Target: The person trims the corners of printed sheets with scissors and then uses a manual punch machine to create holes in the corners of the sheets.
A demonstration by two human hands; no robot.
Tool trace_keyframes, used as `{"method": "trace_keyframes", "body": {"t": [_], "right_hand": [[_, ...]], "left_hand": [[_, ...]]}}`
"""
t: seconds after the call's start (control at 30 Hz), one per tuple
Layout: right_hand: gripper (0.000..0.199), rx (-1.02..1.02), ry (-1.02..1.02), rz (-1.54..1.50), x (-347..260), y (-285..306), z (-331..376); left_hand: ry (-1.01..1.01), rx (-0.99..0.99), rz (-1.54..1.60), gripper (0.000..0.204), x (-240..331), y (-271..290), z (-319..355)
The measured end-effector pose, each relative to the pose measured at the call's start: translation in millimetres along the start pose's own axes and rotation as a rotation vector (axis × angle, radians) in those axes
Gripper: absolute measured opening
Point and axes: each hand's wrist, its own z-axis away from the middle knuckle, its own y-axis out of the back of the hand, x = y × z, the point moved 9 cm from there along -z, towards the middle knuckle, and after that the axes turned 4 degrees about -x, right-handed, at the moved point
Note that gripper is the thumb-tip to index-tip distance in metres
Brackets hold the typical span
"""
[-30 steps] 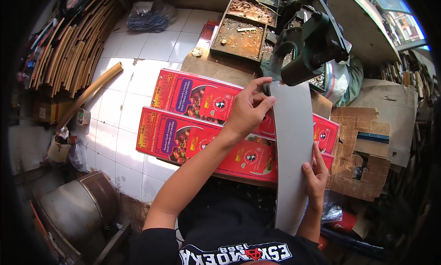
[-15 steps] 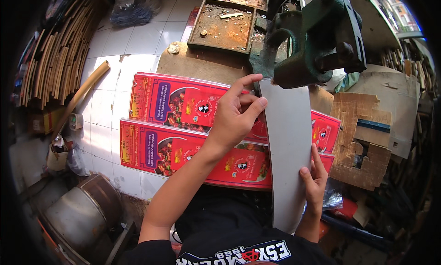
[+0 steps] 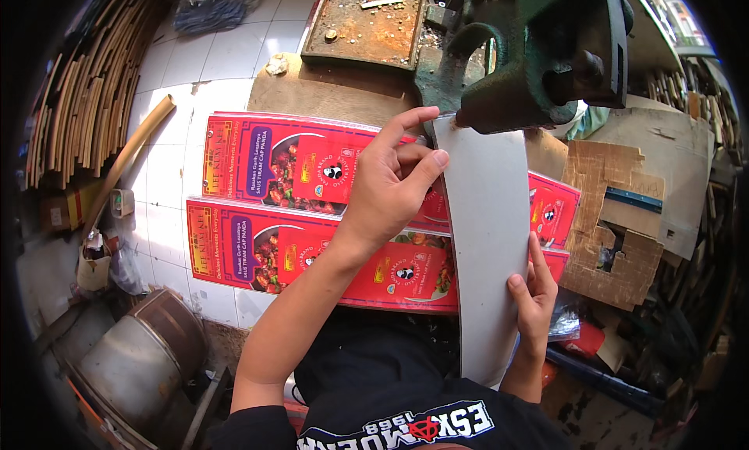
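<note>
A long grey strip [image 3: 488, 247] runs from near the person's lap to the far green press [image 3: 538, 56], its far end tucked under the press head. The left hand [image 3: 390, 188] reaches across to the strip's far left edge; its thumb and forefinger are spread along that edge, thumb pointing far toward the press, the other fingers curled beneath, so the hand pinches the strip's edge near its top. The right hand [image 3: 534, 294] holds the strip's right edge nearer the body, thumb lying on the grey face and the fingers wrapped behind, mostly hidden. The strip lies over two red printed cards [image 3: 273, 208] stacked side by side on the worktop [image 3: 328, 99], one farther, one nearer, both running left to right and passing beneath the strip. Right of the strip, torn brown cardboard [image 3: 616, 231] lies with notches cut out of it. Beyond the worktop, left of the press, a rusty tray [image 3: 367, 24] holds small bits of metal. On the far left, a bundle of bamboo slats [image 3: 86, 91] leans over the white tiled floor [image 3: 172, 184], and a single curved tube [image 3: 129, 157] lies beside it. At the near left stands a metal drum [image 3: 133, 356]. The person's black shirt fills the near edge.
</note>
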Motion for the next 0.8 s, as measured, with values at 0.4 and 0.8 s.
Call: {"method": "trace_keyframes", "body": {"t": [0.4, 0.8], "right_hand": [[0.061, -0.010, -0.009, -0.055, -0.8, -2.4, -0.7], [0.061, -0.014, 0.003, -0.028, -3.3, -2.4, 2.0]], "left_hand": [[-0.024, -0.043, -0.025, 0.047, -1.1, 0.2, -1.8], [-0.038, -0.052, -0.005, 0.047, 3.1, -1.4, 1.4]]}}
